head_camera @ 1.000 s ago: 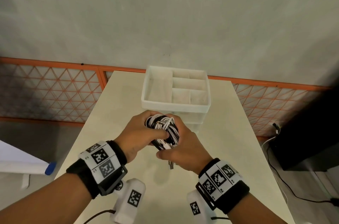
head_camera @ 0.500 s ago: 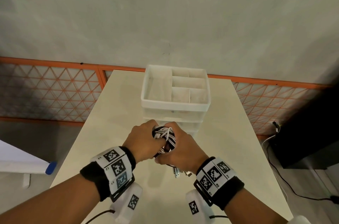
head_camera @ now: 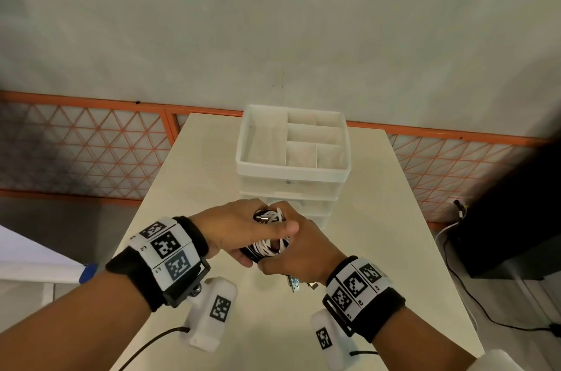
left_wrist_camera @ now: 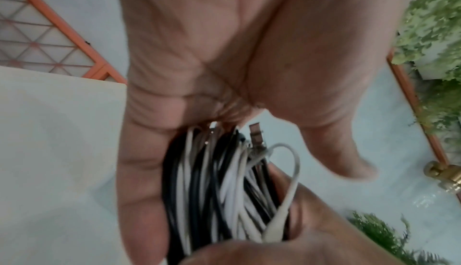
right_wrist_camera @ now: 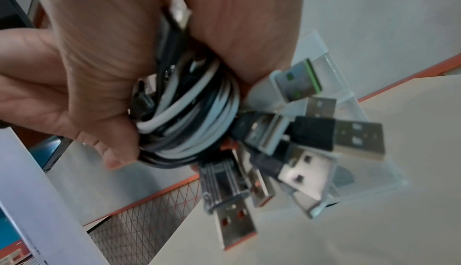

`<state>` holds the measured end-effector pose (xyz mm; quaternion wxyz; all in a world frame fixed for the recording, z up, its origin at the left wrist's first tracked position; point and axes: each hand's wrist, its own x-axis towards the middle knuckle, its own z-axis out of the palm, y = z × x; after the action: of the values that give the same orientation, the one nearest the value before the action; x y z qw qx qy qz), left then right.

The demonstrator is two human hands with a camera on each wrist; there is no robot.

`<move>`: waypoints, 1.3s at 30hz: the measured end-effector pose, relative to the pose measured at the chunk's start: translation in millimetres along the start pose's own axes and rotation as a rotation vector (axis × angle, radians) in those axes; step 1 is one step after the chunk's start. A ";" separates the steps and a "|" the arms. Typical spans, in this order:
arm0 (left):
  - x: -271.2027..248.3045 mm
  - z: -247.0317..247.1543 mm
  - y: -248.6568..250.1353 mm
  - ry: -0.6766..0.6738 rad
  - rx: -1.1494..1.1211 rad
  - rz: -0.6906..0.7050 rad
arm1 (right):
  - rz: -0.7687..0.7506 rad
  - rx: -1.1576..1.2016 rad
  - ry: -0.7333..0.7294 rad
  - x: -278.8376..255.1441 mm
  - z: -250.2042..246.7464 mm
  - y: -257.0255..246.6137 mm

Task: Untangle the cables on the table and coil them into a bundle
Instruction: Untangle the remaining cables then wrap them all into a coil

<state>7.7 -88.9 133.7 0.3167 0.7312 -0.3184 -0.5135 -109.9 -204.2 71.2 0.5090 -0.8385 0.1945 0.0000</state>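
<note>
Both hands hug the cable bundle (head_camera: 267, 244) above the table (head_camera: 194, 188): left hand (head_camera: 239, 228) on top, right hand (head_camera: 299, 252) below, just before the white organizer (head_camera: 291, 170). Left wrist view: a white loop (left_wrist_camera: 290, 172) sticks out; tuck it in. Right wrist view: USB plugs (right_wrist_camera: 299, 151) dangle loose, so squeeze gently. Open table lies on both sides.

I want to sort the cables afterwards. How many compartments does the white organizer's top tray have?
6 in the top tray: one large compartment on the left; on the right, two small at the back, one wide in the middle, two small at the front. None seems hidden.
</note>
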 end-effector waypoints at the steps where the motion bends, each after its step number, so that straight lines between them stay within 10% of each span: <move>1: 1.5 1.2 1.4 0.029 -0.026 -0.032 | -0.002 -0.001 -0.005 0.1 0.4 -1.3; 19: 23.3 17.6 -26.8 0.447 0.087 0.168 | 0.027 0.112 -0.005 0.4 -3.6 2.9; 27: 30.1 33.4 -29.6 0.669 0.251 0.246 | -0.013 -0.266 0.180 0.4 18.7 -10.7; 39: 34.4 27.0 -27.0 0.502 0.266 -0.051 | 0.012 -0.477 0.195 -6.1 29.5 -1.2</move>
<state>-4.9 -103.7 86.0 0.2739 0.8783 -0.2763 -0.2780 -109.2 -176.6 59.2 0.2756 -0.9298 0.2420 -0.0319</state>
